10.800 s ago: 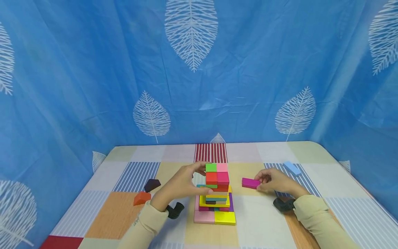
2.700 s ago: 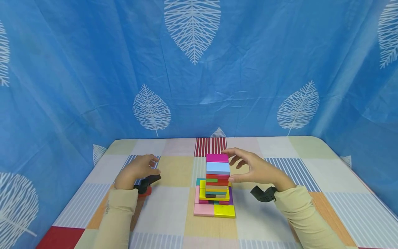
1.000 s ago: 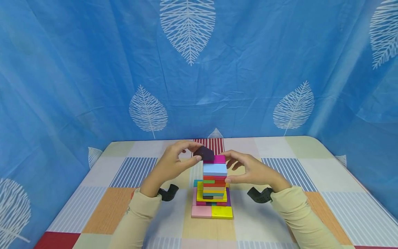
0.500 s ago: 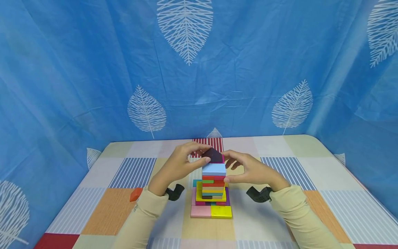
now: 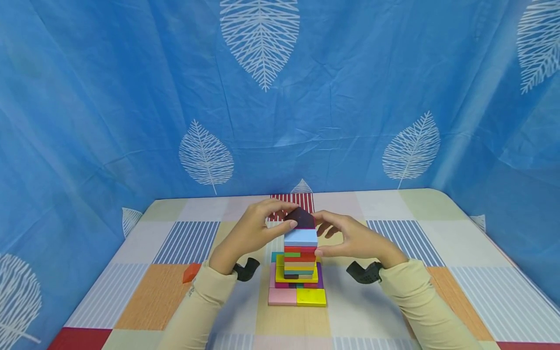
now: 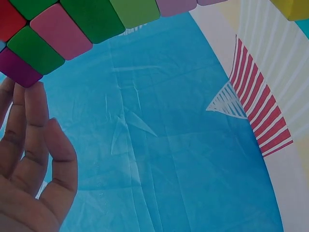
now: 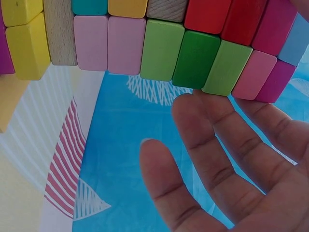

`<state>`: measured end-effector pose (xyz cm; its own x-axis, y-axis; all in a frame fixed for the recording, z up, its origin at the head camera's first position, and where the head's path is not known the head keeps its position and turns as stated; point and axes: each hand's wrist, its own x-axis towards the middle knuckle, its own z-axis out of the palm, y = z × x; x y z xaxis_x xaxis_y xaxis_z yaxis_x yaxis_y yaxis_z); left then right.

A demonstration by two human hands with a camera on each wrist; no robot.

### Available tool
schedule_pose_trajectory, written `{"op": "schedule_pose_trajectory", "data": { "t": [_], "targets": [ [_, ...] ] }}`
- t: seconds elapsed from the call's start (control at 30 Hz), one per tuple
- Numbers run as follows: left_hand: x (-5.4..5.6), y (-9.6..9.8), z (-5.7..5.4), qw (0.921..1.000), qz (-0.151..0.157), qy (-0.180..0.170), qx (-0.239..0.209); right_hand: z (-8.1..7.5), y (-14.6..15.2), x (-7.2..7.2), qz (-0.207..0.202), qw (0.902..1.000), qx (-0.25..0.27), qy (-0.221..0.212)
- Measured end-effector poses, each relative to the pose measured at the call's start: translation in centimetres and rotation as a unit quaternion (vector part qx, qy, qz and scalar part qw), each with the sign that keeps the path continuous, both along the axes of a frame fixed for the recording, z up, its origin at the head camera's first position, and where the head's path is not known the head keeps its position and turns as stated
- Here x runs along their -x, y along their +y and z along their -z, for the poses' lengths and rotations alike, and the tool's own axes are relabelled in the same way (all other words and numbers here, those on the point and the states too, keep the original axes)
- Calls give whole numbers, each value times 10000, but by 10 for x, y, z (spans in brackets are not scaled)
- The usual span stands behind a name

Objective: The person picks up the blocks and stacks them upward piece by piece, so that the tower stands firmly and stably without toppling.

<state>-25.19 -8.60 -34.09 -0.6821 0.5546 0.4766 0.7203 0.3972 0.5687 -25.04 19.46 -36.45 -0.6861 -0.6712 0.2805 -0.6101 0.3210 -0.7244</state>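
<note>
A tower of coloured wooden blocks [image 5: 300, 255] stands upright at mid-table. On its top sits a dark, angled-top block [image 5: 302, 218], which my left hand [image 5: 254, 226] pinches between thumb and fingers from the left. Beneath it shows a light blue block [image 5: 301, 237]. My right hand [image 5: 351, 238] is beside the tower's right side, fingers bent loosely and thumb tip at the red layers. In the left wrist view, fingertips meet a magenta block [image 6: 19, 67] at the tower's end; the dark block is out of sight there. In the right wrist view, fingertips reach the tower's green and pink blocks [image 7: 255, 76].
An orange-red block [image 5: 190, 272] lies on the table left of the tower, partly behind my left sleeve. Wide pink and yellow flat blocks [image 5: 311, 297] form the tower's base. A blue leaf-print curtain [image 5: 350, 97] hangs behind and at both sides.
Magenta and light blue blocks from the right went onto the tower. My left hand took the dark block from the table and brought it rightward onto the top. The right hand stayed beside the tower lately.
</note>
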Motion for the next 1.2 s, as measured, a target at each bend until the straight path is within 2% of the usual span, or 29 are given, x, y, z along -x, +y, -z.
{"op": "schedule_pose_trajectory", "data": {
  "t": [0.13, 0.23, 0.37, 0.47, 0.57, 0.67, 0.8, 0.93, 1.07, 1.13, 1.2],
  "targets": [
    [1, -4, -1, 10000, 22, -28, 49, 0, -1, 0, -9, 10000, -6, -52],
    [1, -13, -1, 10000, 6, -91, -15, 0, -1, 1, -7, 9999, -8, -99],
    [-1, -39, 1, 9994, -148, -295, -96, 1, -2, 1, 11, 10000, -53, -82],
    [-4, -64, 8, 9977, -323, -596, 81, 1, -2, 2, 29, 9999, -93, -59],
    [-9, -91, 18, 9928, -498, -990, 452, 1, -2, 2, 28, 9999, -104, -76],
    [-14, -118, 26, 9869, -484, -1358, 721, 1, -2, 2, 22, 9999, -100, -96],
    [-21, -151, 35, 9808, -429, -1740, 768, 1, -1, 1, 16, 9999, -101, -73],
    [-24, -181, 46, 9725, -711, -2041, 867, 1, -1, 1, 22, 9999, -102, -56],
    [-24, -204, 53, 9578, -949, -2524, 994, 1, 0, 1, 43, 9999, -101, -51],
    [-24, -210, 58, 9530, -1027, -2630, 1098, 1, 0, 1, 52, 9999, -103, -48],
    [-22, -212, 61, 9521, -1087, -2579, 1230, 2, 0, 1, 40, 9999, -104, -37]
  ]
}}
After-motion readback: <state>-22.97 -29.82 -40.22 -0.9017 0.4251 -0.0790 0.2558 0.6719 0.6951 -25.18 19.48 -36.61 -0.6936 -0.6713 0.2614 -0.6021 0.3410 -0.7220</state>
